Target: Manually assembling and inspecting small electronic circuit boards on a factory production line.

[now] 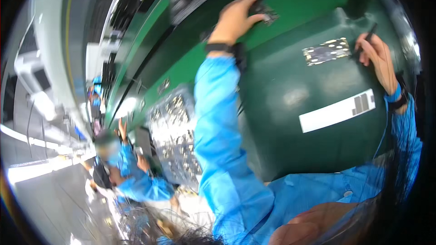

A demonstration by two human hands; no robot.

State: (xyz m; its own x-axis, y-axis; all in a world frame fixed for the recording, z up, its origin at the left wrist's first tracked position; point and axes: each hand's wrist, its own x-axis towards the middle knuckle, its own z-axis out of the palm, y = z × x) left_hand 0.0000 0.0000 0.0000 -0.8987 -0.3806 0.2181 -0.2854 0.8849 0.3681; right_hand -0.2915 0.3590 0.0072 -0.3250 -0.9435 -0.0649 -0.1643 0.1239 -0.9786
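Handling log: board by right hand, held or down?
Down: the board lies on the green mat; the right hand, beside it, grips a dark slim tool.

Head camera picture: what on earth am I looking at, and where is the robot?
There is no robot: these are a person's bare hands. The fisheye camera sits on their head looking down, so straight edges bend. On the dark green mat lie a patterned board and a white strip. The right hand holds a dark pen-like tool. The left hand is at a small dark-and-silver piece, too blurred to tell if gripped.
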